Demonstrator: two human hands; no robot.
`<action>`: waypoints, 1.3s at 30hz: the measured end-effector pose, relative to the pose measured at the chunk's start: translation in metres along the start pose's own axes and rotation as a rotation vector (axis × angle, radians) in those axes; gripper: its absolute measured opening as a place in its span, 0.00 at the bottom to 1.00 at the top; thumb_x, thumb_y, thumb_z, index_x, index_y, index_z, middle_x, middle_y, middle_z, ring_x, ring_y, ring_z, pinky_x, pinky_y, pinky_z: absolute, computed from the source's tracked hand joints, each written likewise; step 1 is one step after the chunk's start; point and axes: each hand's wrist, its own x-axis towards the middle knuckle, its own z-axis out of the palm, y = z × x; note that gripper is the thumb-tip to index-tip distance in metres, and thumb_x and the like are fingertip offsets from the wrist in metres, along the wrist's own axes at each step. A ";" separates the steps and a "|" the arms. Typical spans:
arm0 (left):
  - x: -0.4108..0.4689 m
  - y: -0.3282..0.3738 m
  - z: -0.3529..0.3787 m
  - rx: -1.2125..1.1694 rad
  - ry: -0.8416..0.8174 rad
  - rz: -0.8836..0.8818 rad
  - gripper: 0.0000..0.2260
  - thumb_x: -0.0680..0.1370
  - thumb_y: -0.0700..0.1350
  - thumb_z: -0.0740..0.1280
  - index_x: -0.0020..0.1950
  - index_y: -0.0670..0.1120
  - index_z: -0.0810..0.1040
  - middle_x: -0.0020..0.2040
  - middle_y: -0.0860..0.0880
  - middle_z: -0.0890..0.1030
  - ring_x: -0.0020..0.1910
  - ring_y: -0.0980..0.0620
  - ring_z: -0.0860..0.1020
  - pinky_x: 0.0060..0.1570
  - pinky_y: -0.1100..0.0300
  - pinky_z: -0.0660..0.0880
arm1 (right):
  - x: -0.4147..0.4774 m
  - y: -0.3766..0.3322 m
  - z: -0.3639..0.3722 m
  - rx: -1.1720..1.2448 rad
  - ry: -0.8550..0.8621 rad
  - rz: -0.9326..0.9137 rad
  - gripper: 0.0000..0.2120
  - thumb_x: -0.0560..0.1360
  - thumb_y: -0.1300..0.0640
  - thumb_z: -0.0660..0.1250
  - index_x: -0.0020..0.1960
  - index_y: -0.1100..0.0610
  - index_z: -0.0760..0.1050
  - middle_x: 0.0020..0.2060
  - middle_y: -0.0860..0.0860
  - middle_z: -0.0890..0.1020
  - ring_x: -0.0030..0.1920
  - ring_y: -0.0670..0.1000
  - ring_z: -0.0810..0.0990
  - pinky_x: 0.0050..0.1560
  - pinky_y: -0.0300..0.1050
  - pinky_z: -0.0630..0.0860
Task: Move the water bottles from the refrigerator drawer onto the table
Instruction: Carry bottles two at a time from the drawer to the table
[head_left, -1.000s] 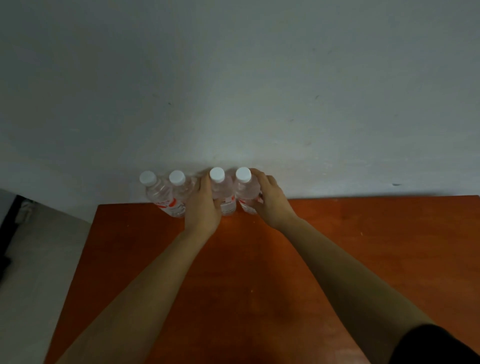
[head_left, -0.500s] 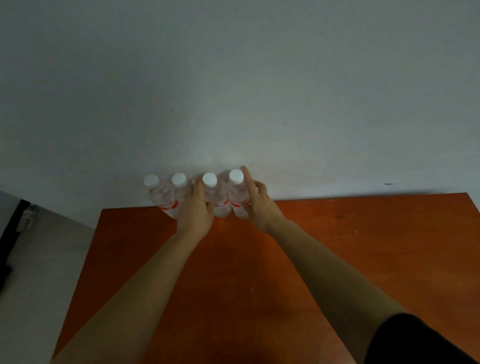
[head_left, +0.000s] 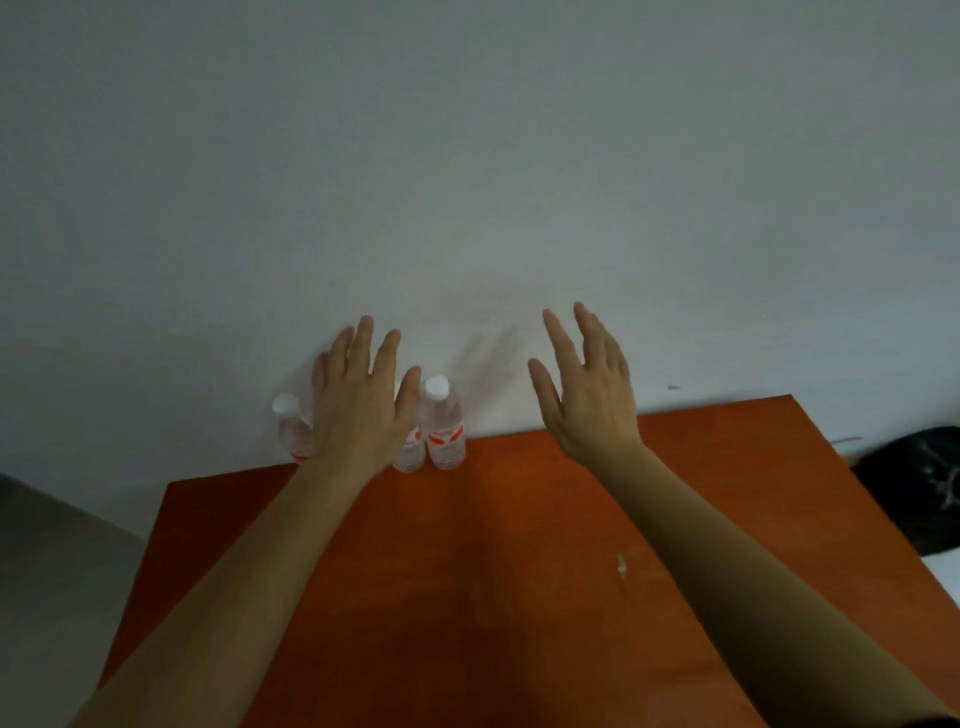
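A row of clear water bottles with white caps and red labels stands upright along the back edge of the orange-brown table (head_left: 467, 571), against the wall. The rightmost bottle (head_left: 443, 423) is in full view, and the leftmost bottle (head_left: 292, 428) shows beside my wrist. My left hand (head_left: 361, 400) hovers in front of the row with fingers spread, holding nothing and hiding the middle bottles. My right hand (head_left: 589, 389) is raised to the right of the bottles, open and apart from them.
A plain white wall (head_left: 467, 182) rises directly behind the table. A black bag or cloth (head_left: 919, 488) lies past the table's right edge. Grey floor (head_left: 62, 571) shows to the left. A small pale speck (head_left: 621, 564) lies on the tabletop.
Both hands let go of the two right-hand bottles and lifted away with fingers spread; my right hand moved off to the right. The view shifted so the table's right side shows.
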 end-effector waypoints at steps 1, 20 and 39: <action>-0.001 0.011 0.002 0.029 -0.019 0.025 0.30 0.82 0.62 0.44 0.79 0.47 0.60 0.81 0.41 0.54 0.79 0.39 0.52 0.75 0.38 0.51 | -0.013 0.012 -0.008 -0.059 -0.014 0.018 0.28 0.83 0.39 0.47 0.80 0.49 0.55 0.80 0.58 0.55 0.79 0.60 0.53 0.77 0.61 0.55; -0.166 0.418 -0.112 -0.219 0.203 0.662 0.33 0.81 0.66 0.40 0.82 0.51 0.47 0.81 0.42 0.43 0.80 0.41 0.39 0.75 0.34 0.44 | -0.319 0.181 -0.351 -0.445 0.299 0.590 0.33 0.82 0.36 0.50 0.81 0.48 0.46 0.81 0.57 0.47 0.80 0.58 0.48 0.79 0.60 0.47; -0.603 0.813 -0.082 -0.461 -0.014 1.515 0.31 0.81 0.63 0.47 0.81 0.49 0.57 0.81 0.39 0.51 0.80 0.38 0.48 0.73 0.32 0.52 | -0.856 0.311 -0.570 -0.667 0.418 1.358 0.35 0.79 0.38 0.52 0.80 0.55 0.54 0.79 0.62 0.51 0.79 0.61 0.52 0.77 0.63 0.50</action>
